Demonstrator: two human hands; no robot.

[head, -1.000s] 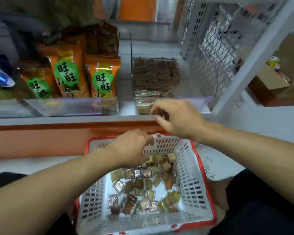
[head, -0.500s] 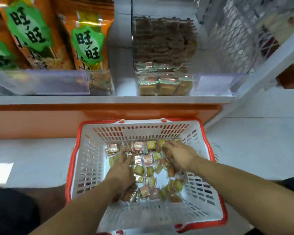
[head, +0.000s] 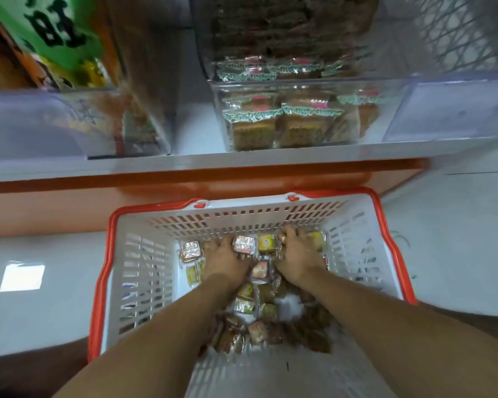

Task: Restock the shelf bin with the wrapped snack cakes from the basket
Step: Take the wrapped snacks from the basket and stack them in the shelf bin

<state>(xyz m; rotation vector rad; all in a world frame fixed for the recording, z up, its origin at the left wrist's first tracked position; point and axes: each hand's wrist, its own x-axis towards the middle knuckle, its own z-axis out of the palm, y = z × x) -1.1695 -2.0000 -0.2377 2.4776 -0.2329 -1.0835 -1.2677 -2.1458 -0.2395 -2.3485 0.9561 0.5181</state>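
Snack cakes: small square cakes in shiny clear film wrappers (head: 244,245) lie loose over the floor of the white slotted plastic basket with an orange-red rim (head: 144,262), heaped towards the far wall and the near middle.
Shelf bin: the clear rigid plastic bin on the white shelf (head: 299,122) stands straight above the basket; more wrapped cakes stand behind its front wall and lie stacked further back.
Left hand: the left hand (head: 223,259) rests palm down on the cakes at the far end. Its fingertips are buried among wrappers, so I cannot tell whether it grips one.
Right hand: the right hand (head: 296,254) reaches just beside it with fingers bent into the pile near the far wall. A firm hold on any cake is not visible.
Handling, as a judgement: each cake looks light and soft, likely to dent under a hard squeeze. The film looks slick and crinkly, so a gentle pinch across two opposite flat sides, or a loose scoop of several, seems safest. The crimped wrapper ends may slip.
Hidden or unclear: both palms and most fingertips, and the cakes beneath them. The near cakes are smeared brown by blur. The orange snack bags with green labels (head: 55,38) at upper left are cut off and blurred.
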